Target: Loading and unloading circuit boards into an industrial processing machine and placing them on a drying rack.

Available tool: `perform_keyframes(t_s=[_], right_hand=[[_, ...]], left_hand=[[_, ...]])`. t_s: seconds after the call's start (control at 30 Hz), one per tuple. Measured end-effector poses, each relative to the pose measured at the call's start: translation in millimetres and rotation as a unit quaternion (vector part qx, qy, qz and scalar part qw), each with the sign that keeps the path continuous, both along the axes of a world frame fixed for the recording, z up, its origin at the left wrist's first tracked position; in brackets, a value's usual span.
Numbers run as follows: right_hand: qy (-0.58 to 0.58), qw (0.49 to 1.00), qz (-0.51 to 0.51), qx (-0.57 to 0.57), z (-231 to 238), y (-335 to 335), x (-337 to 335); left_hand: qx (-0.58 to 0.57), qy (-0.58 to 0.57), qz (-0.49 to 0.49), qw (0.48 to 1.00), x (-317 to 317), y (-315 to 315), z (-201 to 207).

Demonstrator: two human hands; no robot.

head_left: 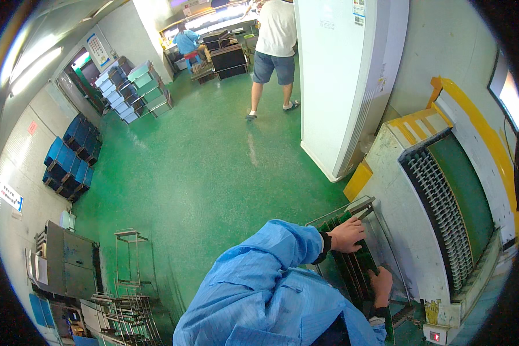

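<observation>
A row of thin green panels [352,271] stands on edge, close together, in a metal wire rack [386,233] at my lower right. My left hand [347,234] reaches across to the rack's far part, its fingers bent over the panels' top edges. Nearer to me, my right hand [380,286] grips the edge of a green panel, with its fingertips partly hidden. How many panels each hand holds I cannot tell. Blue sleeves with dark cuffs cover both arms.
Right of the rack stands a roller machine [441,216] with a green sheet on it. A tall white cabinet [331,81] rises beyond. Empty wire racks [132,311] stand lower left, and blue bins [69,161] line the left wall. A person [275,46] stands far ahead; another [186,41] sits.
</observation>
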State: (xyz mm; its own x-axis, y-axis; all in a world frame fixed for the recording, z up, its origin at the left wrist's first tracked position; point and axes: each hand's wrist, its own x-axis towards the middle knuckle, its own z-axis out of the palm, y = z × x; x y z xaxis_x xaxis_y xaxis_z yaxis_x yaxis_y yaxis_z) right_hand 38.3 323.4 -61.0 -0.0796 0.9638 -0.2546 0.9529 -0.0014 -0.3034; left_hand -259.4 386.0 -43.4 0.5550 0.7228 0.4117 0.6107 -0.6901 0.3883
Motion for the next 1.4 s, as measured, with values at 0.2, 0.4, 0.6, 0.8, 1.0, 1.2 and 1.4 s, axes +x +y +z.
perform_keyframes(t_s=[0.2, 0.4, 0.6, 0.8, 1.0, 1.2, 1.4], right_hand=[[0.006, 1.0, -0.007, -0.005, 2, -1, -1], [0.033, 0.999, -0.006, 0.031, -6, -3, 2], [0.021, 0.999, -0.004, 0.037, -5, -4, 0], [0.005, 1.0, 0.002, 0.011, -1, -1, 0], [0.007, 1.0, -0.003, 0.01, 3, -2, -2], [0.01, 1.0, 0.007, 0.012, -2, -1, 1], [0.018, 1.0, -0.005, 0.024, -3, -2, 0]], left_hand=[[-0.013, 0.006, 0.004, 1.0, 1, 0, -2], [0.014, 0.013, 0.021, 1.0, 2, -2, 1], [-0.001, 0.015, 0.01, 1.0, 0, -2, 2], [0.002, 0.005, 0.004, 1.0, 0, 0, 1], [-0.01, 0.014, 0.013, 1.0, 1, -1, 4], [-0.019, 0.0, 0.012, 1.0, 1, 0, 1], [-0.022, 0.011, 0.007, 1.0, 0, -2, 8]])
